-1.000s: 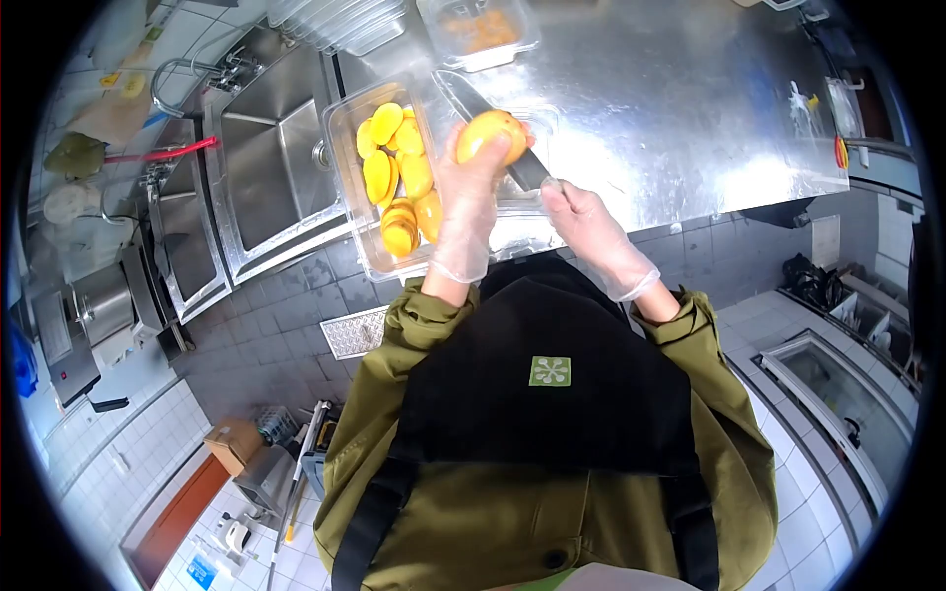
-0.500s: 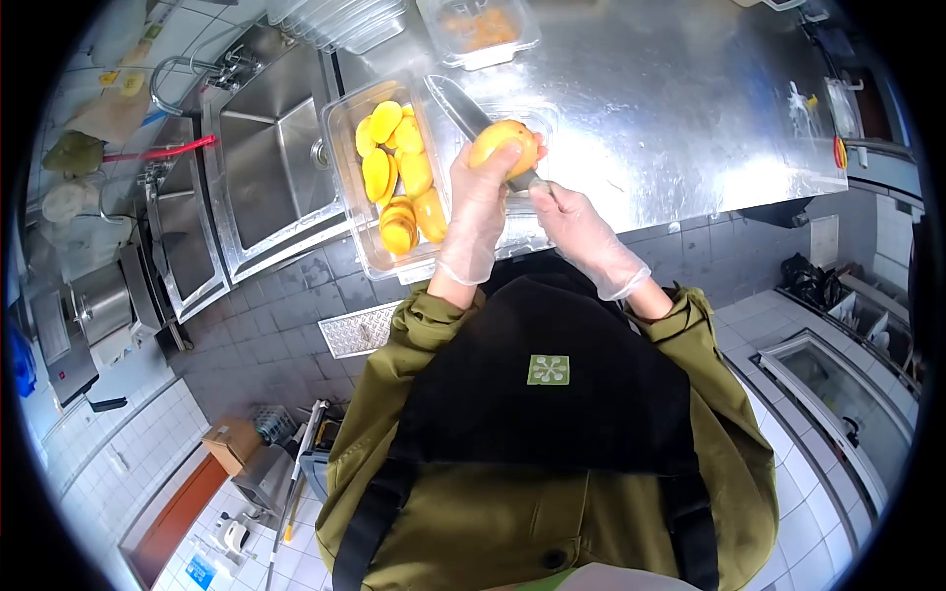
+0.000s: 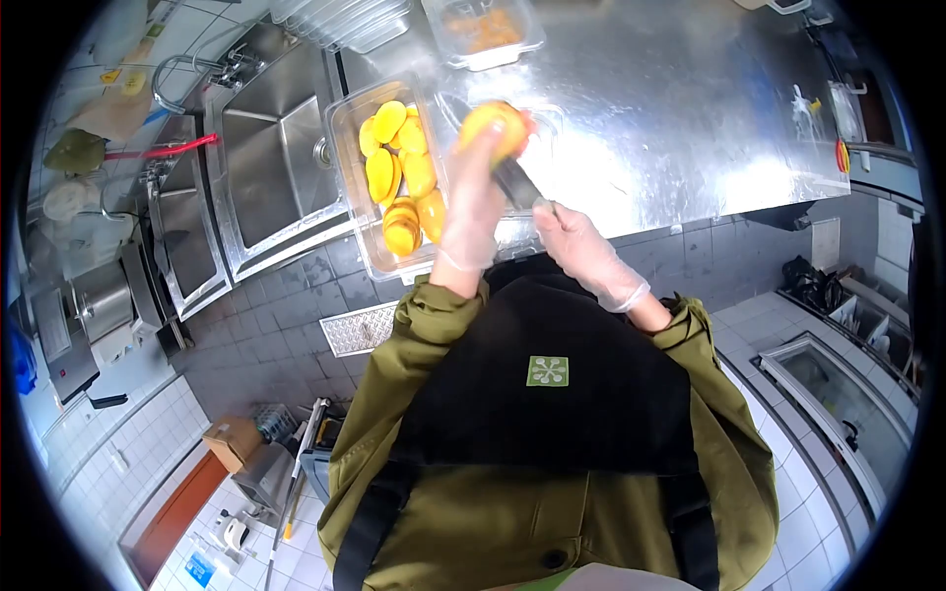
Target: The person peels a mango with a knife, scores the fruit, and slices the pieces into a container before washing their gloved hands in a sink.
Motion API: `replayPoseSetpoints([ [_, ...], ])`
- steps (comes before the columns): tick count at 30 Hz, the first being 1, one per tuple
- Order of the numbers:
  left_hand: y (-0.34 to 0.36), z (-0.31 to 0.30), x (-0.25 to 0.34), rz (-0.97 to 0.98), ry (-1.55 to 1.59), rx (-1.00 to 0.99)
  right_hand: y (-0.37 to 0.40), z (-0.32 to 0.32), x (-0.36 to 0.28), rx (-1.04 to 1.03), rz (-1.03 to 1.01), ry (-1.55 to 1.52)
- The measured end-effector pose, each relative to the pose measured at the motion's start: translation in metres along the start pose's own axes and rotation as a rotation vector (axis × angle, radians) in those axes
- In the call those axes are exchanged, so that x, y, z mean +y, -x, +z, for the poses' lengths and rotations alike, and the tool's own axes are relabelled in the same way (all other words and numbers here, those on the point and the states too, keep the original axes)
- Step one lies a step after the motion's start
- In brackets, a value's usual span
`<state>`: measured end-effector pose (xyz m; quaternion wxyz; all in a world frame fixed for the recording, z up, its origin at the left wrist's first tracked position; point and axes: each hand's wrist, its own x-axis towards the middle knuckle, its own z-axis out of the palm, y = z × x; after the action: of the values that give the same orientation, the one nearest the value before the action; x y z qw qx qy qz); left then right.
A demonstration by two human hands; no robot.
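Observation:
My left hand (image 3: 473, 202), in a clear glove, is closed around an orange-yellow mango (image 3: 495, 133), both blurred by motion. My gloved right hand (image 3: 583, 251) grips the handle of a knife (image 3: 516, 184). The blade points up and to the left, passing beneath the mango and partly hidden by it. Left of my left hand is a clear plastic tub (image 3: 350, 167) with several yellow mango pieces (image 3: 419, 174) inside. Under the knife, a clear container (image 3: 547, 120) shows faintly on the steel counter (image 3: 670, 108).
A clear box with orange pieces (image 3: 490, 32) stands at the counter's back. Stacked clear containers (image 3: 345, 22) are at the upper left. Steel sinks (image 3: 276, 163) with a faucet (image 3: 177, 74) lie left of the tub.
The mango and my left hand have moved up and slightly left. My right hand and the knife have shifted slightly down, and more of the blade near the handle shows.

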<state>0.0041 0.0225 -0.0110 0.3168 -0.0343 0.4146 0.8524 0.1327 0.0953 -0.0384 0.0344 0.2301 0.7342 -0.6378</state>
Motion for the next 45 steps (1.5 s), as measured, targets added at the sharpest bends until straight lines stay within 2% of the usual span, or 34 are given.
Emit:
replayPoseSetpoints([
  [2,-0.006,0.002,0.007,0.047,0.033,0.018,0.005,0.004,0.004,-0.018,0.01,-0.049],
  [5,-0.001,0.002,0.0,-0.02,0.095,0.068,-0.002,0.002,-0.007,-0.018,-0.021,0.002],
  [8,0.008,0.002,-0.008,-0.161,0.013,0.023,-0.011,0.002,-0.007,0.006,-0.01,0.052],
  [11,0.006,0.002,-0.007,-0.16,-0.003,-0.028,-0.011,0.001,-0.014,-0.006,0.078,0.021],
  [14,0.003,-0.009,-0.01,-0.158,-0.105,-0.072,-0.015,-0.014,-0.037,-0.183,0.336,-0.166],
  [15,0.003,-0.011,-0.009,-0.191,0.08,-0.152,-0.015,-0.021,-0.041,-0.264,0.45,-0.247],
  [17,0.003,-0.016,-0.003,-0.255,0.452,-0.316,-0.013,-0.03,-0.043,-0.414,0.403,-0.436],
  [18,0.009,-0.008,0.008,-0.286,0.432,-0.237,-0.012,-0.033,-0.043,-0.489,0.38,-0.531],
  [21,-0.005,-0.019,0.011,-0.523,0.566,-0.301,-0.01,-0.037,-0.042,-0.573,0.403,-0.564],
  [24,-0.008,-0.023,0.009,-0.681,0.748,-0.449,-0.01,-0.042,-0.055,-0.609,0.48,-0.5],
  [27,-0.012,-0.025,0.008,-0.684,0.662,-0.543,-0.01,-0.043,-0.057,-0.605,0.53,-0.332],
  [30,0.0,-0.015,0.015,-0.659,0.527,-0.449,-0.009,-0.046,-0.055,-0.595,0.458,-0.219],
  [32,0.016,0.005,0.031,-0.582,0.282,-0.268,-0.006,-0.046,-0.06,-0.583,0.401,-0.166],
  [33,0.019,0.006,0.033,-0.486,0.165,-0.282,-0.005,-0.047,-0.065,-0.576,0.373,-0.14],
  [34,0.023,0.007,0.035,-0.392,0.046,-0.286,-0.006,-0.047,-0.077,-0.566,0.437,-0.127],
  [36,0.025,0.0,0.032,-0.089,-0.189,-0.497,-0.008,-0.049,-0.068,-0.594,0.473,-0.34],
  [37,0.026,-0.001,0.032,0.063,-0.308,-0.599,-0.008,-0.046,-0.062,-0.606,0.435,-0.317],
  [38,0.031,0.004,0.029,-0.132,-0.188,-0.452,-0.008,-0.043,-0.056,-0.617,0.397,-0.295],
  [40,0.043,0.026,0.036,-0.439,0.149,-0.049,-0.004,-0.032,-0.048,-0.63,0.207,0.001],
  [42,0.042,0.027,0.043,-0.233,0.011,0.027,-0.009,-0.044,-0.057,-0.678,0.303,-0.066],
  [45,-0.009,-0.04,0.049,-0.272,0.367,-0.037,-0.006,-0.058,-0.058,-0.636,0.401,-0.16],
])
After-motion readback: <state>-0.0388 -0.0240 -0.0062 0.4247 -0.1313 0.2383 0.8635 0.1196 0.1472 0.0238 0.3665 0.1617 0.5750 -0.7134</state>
